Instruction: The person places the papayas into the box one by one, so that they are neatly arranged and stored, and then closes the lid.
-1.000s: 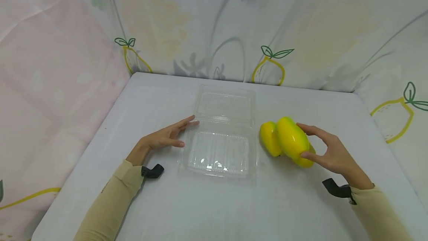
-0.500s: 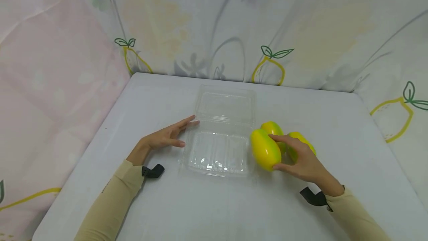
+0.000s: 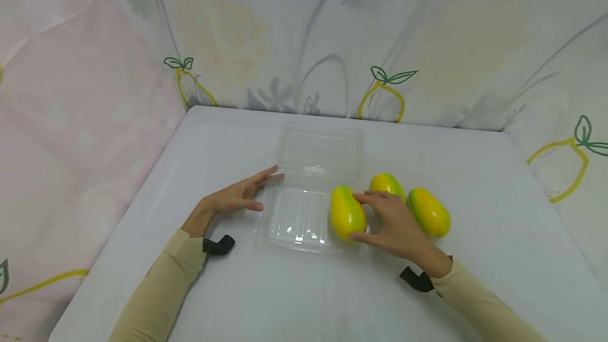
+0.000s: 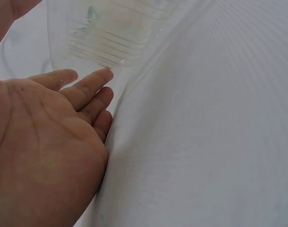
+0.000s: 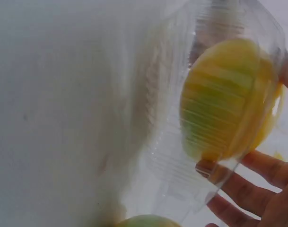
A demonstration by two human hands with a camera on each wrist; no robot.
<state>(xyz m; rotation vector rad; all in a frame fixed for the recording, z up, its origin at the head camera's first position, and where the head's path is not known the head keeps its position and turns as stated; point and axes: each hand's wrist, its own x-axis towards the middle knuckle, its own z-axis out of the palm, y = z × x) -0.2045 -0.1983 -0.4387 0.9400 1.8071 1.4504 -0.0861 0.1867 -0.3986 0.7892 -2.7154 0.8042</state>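
The right hand (image 3: 398, 226) grips a yellow-green fruit (image 3: 345, 214) at the clear container (image 3: 295, 216), right side, likely placing it; seating it seems next. Left hand (image 3: 233, 198): fingers loosely extended, contact unclear.

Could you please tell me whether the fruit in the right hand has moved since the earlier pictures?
Yes, leftward in the head view: the fruit in the right hand has gone from right of the clear container to over its right part.
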